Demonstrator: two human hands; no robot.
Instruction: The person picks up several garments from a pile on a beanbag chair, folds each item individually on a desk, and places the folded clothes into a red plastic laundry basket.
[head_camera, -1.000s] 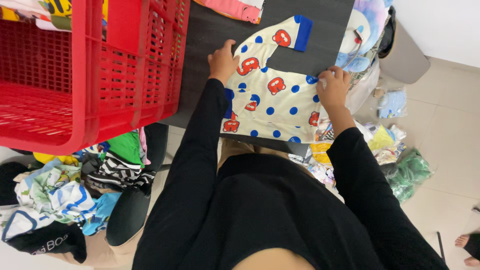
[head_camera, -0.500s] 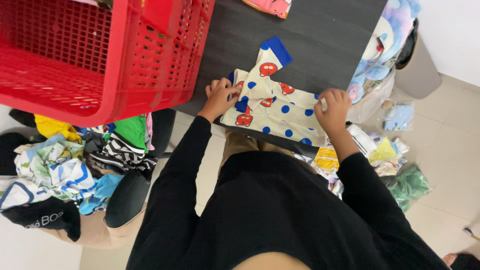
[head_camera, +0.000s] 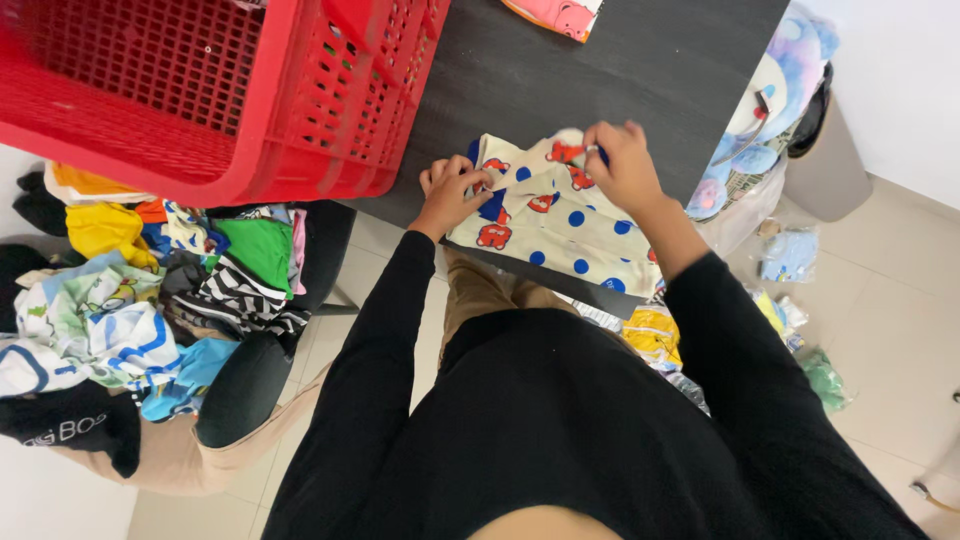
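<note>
A cream child's garment (head_camera: 560, 225) with blue dots and red bear prints lies partly folded on the near edge of the dark table (head_camera: 640, 70). My left hand (head_camera: 450, 190) presses down on its left end by the blue-trimmed part. My right hand (head_camera: 620, 165) pinches the sleeve with the blue cuff and holds it folded over the garment's middle. Both arms are in black sleeves.
A big red plastic crate (head_camera: 230, 100) stands on the table's left side. A pink garment (head_camera: 555, 15) lies at the far edge. A heap of mixed clothes (head_camera: 130, 300) covers a chair at my left. Soft toys (head_camera: 760, 110) and packets (head_camera: 790, 255) lie right, on the tiled floor.
My right hand left the garment's right edge, took the outstretched sleeve and folded it inward over the body. My left hand stayed pressing on the left end.
</note>
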